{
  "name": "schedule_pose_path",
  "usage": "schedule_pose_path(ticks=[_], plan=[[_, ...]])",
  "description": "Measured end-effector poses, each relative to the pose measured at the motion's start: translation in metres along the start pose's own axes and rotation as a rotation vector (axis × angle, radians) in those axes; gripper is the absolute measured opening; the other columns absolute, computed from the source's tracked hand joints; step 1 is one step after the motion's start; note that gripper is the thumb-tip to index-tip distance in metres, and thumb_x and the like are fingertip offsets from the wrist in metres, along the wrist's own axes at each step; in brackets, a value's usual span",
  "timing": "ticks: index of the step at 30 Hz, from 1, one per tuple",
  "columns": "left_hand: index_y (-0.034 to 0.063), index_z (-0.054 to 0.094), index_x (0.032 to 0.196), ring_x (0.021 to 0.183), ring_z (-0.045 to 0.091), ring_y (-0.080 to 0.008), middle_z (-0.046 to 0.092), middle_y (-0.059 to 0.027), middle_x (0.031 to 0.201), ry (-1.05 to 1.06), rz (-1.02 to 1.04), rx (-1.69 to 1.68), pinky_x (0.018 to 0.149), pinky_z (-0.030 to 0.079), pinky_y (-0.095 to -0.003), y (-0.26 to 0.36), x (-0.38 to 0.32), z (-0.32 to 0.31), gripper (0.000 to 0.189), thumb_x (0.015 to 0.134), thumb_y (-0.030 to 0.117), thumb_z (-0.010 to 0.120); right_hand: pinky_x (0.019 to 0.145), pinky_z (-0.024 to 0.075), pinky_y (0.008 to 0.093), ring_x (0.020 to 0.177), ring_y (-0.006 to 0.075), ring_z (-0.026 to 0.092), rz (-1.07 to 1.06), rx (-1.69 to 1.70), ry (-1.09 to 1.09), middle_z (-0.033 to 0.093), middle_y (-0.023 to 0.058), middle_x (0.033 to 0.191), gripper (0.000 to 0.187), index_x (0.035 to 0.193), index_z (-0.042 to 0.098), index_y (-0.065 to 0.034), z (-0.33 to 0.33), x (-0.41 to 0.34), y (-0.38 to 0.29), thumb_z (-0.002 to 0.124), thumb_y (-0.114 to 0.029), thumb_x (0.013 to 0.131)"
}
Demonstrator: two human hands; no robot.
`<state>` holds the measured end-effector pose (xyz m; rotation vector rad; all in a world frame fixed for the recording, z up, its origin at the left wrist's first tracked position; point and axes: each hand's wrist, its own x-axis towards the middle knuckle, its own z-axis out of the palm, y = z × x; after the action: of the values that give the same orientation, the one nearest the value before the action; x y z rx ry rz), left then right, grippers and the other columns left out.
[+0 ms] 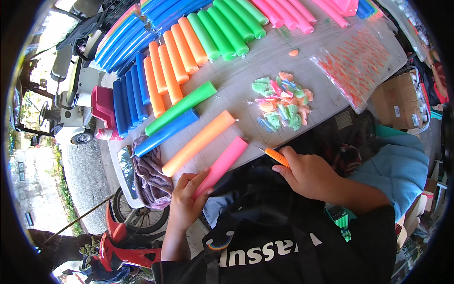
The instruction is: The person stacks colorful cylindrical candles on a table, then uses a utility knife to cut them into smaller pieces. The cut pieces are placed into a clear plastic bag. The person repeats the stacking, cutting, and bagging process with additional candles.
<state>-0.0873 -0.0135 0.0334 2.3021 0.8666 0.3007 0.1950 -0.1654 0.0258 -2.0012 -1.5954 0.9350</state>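
My left hand grips a pink pillar candle near its lower end, tilted up to the right over the table's near edge. In my right hand is a small knife with an orange ribbed handle. Its thin blade points left, close to the candle's upper end; whether they touch is hard to tell. An orange candle with a short wick lies beside the pink one. Beyond it rest a blue candle and a green candle. A pile of multicoloured wax shavings sits right of them.
Rows of blue, orange, green and pink candles line the table's far side. A plastic bag with orange print lies at right. A crumpled purple cloth and a framed mirror-like panel are at the left edge.
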Motion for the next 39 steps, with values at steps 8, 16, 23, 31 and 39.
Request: schedule_pose_path(ticks=[8,16,23,31,39], plan=[[0.0134,0.050,0.147,0.077,0.065,-0.0349,0.061,-0.0155,0.092,-0.181,-0.146,0.168,0.065,0.053,-0.0422,0.008,-0.019,-0.001,0.068,0.084,0.005,0.073,0.047,0.0500,0.0463,0.054,0.0370,0.064,-0.018,0.081,-0.054,0.064,0.0170,0.067,0.035,0.109,0.051,-0.0016,-0.007,-0.007,-0.001,0.060,-0.034,0.099],[0.0096,0.049,0.148,0.066,0.060,-0.0368,0.057,-0.0176,0.082,-0.183,-0.142,0.099,0.059,0.048,-0.0436,-0.001,-0.028,0.008,0.059,0.091,0.012,0.065,0.046,0.0514,0.0411,0.054,0.0349,0.065,-0.025,0.045,-0.160,0.066,0.0175,0.072,0.039,0.114,0.054,0.0006,-0.010,-0.013,-0.013,0.065,-0.032,0.097],[0.0143,0.051,0.147,0.062,0.059,-0.0349,0.057,-0.0147,0.078,-0.214,-0.118,0.060,0.057,0.047,-0.0430,-0.003,-0.022,0.004,0.067,0.084,0.014,0.075,0.040,0.0486,0.0390,0.046,0.0293,0.061,-0.079,0.039,-0.077,0.060,0.0117,0.061,0.036,0.103,0.054,-0.0047,-0.005,-0.007,-0.003,0.063,-0.038,0.097],[0.0164,0.050,0.148,0.060,0.058,-0.0338,0.055,-0.0133,0.075,-0.263,-0.129,0.039,0.056,0.047,-0.0434,-0.003,-0.021,0.000,0.070,0.083,0.014,0.077,0.047,0.0524,0.0426,0.055,0.0364,0.065,0.040,0.029,-0.290,0.066,0.0183,0.073,0.038,0.104,0.052,-0.0011,-0.011,0.002,-0.005,0.064,-0.036,0.097],[0.0167,0.047,0.150,0.059,0.058,-0.0336,0.054,-0.0124,0.077,-0.267,-0.091,0.060,0.055,0.048,-0.0442,-0.003,-0.024,0.004,0.074,0.083,0.013,0.078,0.047,0.0511,0.0468,0.054,0.0397,0.064,0.077,0.014,-0.321,0.064,0.0194,0.066,0.040,0.100,0.050,0.0004,-0.017,0.008,-0.010,0.062,-0.038,0.098]])
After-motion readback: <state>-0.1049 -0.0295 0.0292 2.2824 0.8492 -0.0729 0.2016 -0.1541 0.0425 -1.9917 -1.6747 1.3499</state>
